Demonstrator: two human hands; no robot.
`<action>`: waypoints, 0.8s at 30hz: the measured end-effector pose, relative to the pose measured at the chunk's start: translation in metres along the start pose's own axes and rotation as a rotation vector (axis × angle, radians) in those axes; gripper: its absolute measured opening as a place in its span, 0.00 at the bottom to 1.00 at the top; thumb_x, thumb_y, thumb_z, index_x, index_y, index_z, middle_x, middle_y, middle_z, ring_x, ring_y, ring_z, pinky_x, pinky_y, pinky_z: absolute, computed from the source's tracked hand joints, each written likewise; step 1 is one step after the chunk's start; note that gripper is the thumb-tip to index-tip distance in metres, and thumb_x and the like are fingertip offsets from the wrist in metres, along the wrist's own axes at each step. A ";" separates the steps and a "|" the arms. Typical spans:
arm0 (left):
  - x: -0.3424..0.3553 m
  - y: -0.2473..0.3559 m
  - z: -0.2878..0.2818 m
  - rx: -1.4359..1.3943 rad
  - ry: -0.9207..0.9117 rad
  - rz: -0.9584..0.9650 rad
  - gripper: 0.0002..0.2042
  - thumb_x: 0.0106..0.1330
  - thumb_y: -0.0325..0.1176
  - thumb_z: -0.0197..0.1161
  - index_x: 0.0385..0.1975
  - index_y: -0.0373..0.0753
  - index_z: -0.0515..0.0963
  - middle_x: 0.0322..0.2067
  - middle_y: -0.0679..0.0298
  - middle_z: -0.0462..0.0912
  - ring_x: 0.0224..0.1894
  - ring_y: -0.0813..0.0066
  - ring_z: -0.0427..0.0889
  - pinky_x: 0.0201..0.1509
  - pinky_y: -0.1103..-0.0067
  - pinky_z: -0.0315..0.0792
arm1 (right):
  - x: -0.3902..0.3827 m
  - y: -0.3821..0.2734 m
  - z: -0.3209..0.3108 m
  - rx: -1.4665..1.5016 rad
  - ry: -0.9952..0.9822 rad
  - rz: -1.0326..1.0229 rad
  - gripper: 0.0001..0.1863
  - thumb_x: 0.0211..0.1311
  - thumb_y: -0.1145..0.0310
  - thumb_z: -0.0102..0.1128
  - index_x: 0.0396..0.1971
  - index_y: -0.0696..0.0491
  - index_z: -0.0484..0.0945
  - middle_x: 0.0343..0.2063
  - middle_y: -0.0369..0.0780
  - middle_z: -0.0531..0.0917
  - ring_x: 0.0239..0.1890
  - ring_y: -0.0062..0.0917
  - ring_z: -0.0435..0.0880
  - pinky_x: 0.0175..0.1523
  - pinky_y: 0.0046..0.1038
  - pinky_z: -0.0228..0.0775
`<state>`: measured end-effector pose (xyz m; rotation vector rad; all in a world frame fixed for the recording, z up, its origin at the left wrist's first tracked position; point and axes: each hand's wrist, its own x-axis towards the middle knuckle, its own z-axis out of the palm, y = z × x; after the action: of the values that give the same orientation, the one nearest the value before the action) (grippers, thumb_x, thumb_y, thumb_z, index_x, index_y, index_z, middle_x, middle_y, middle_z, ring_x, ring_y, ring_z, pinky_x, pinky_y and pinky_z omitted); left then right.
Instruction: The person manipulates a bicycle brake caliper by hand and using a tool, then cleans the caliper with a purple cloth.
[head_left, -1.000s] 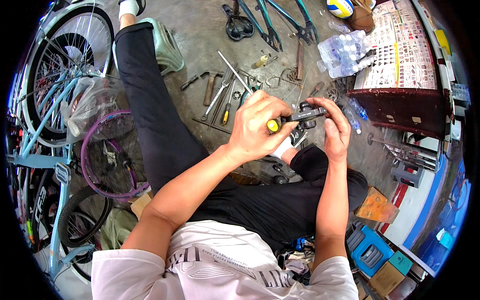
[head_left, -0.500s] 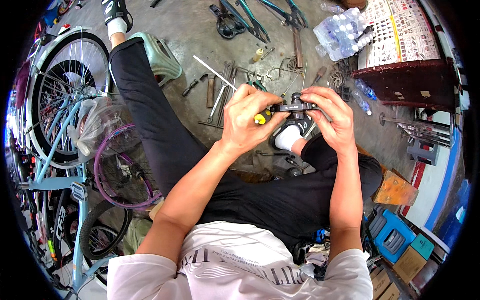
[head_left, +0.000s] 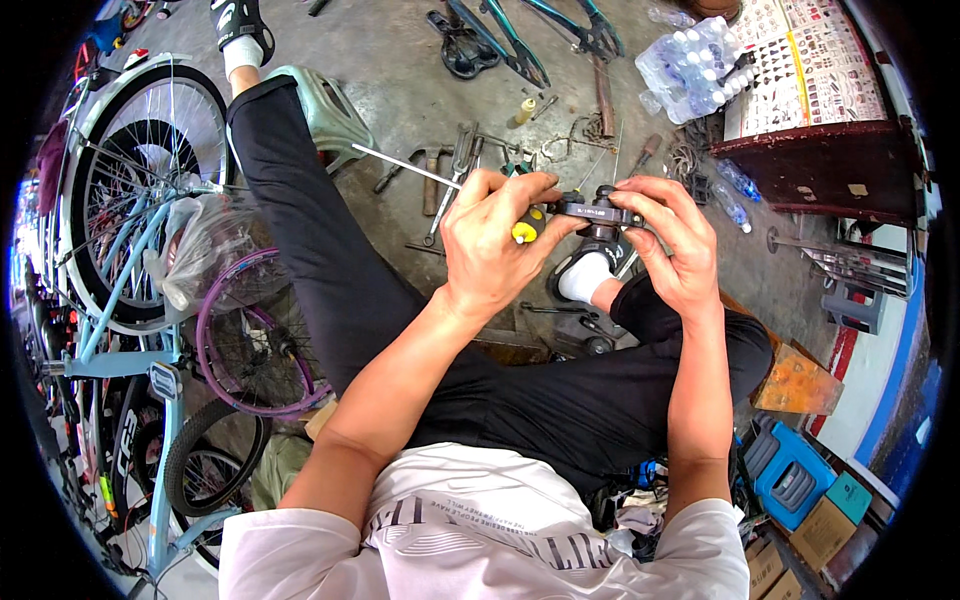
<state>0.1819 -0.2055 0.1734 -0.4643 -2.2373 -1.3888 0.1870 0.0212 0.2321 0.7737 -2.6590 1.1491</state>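
Note:
My left hand [head_left: 485,245] is closed on a screwdriver with a yellow-and-black handle [head_left: 525,230], its long steel shaft pointing up and leftward, and its fingertips also meet the left end of a black bike component [head_left: 594,212]. My right hand [head_left: 676,245] grips that component's right end between thumb and fingers. The component is a short bar with round fittings, held over my lap and my black shoe. Beyond my hands, wrenches [head_left: 460,150], a hammer [head_left: 430,195] and other tools lie on the concrete floor.
Bikes [head_left: 110,355], a purple wheel rim [head_left: 205,335] and a plastic bag line the left. A green stool [head_left: 335,110], saddle [head_left: 460,45] and teal frame sit ahead. At right: bottle pack [head_left: 690,65], dark red cabinet [head_left: 810,175], blue toolbox [head_left: 785,470] and cardboard boxes.
The screwdriver shaft has swung from steep to a flatter leftward slant. My left hand has turned with it, and my right fingers have shifted their grip on the black component.

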 end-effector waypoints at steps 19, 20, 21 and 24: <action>-0.010 -0.009 0.017 -0.123 -0.066 -0.222 0.13 0.50 0.29 0.82 0.35 0.37 0.86 0.30 0.63 0.87 0.31 0.69 0.82 0.34 0.75 0.77 | -0.003 0.011 0.007 0.046 0.017 0.068 0.22 0.54 0.74 0.74 0.52 0.56 0.84 0.48 0.45 0.86 0.50 0.38 0.87 0.54 0.35 0.79; -0.012 -0.011 0.017 -0.114 -0.081 -0.223 0.13 0.50 0.28 0.82 0.35 0.37 0.86 0.30 0.62 0.87 0.31 0.70 0.83 0.36 0.75 0.77 | -0.003 0.012 0.008 0.052 0.021 0.073 0.22 0.54 0.75 0.74 0.51 0.56 0.84 0.48 0.45 0.86 0.50 0.38 0.88 0.54 0.34 0.79; -0.013 -0.012 0.017 -0.105 -0.096 -0.223 0.13 0.50 0.28 0.82 0.36 0.36 0.87 0.31 0.60 0.86 0.31 0.70 0.83 0.37 0.76 0.78 | -0.003 0.012 0.008 0.058 0.026 0.078 0.21 0.54 0.75 0.74 0.50 0.57 0.84 0.48 0.45 0.86 0.49 0.38 0.88 0.54 0.34 0.79; -0.013 -0.014 0.018 -0.100 -0.099 -0.208 0.14 0.50 0.27 0.82 0.36 0.37 0.87 0.31 0.62 0.86 0.30 0.71 0.81 0.36 0.75 0.77 | -0.004 0.015 0.008 0.088 0.032 0.090 0.19 0.54 0.76 0.74 0.48 0.57 0.84 0.47 0.45 0.87 0.49 0.37 0.88 0.53 0.34 0.80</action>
<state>0.1815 -0.1960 0.1489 -0.3477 -2.3585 -1.6207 0.1830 0.0256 0.2152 0.6490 -2.6577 1.2967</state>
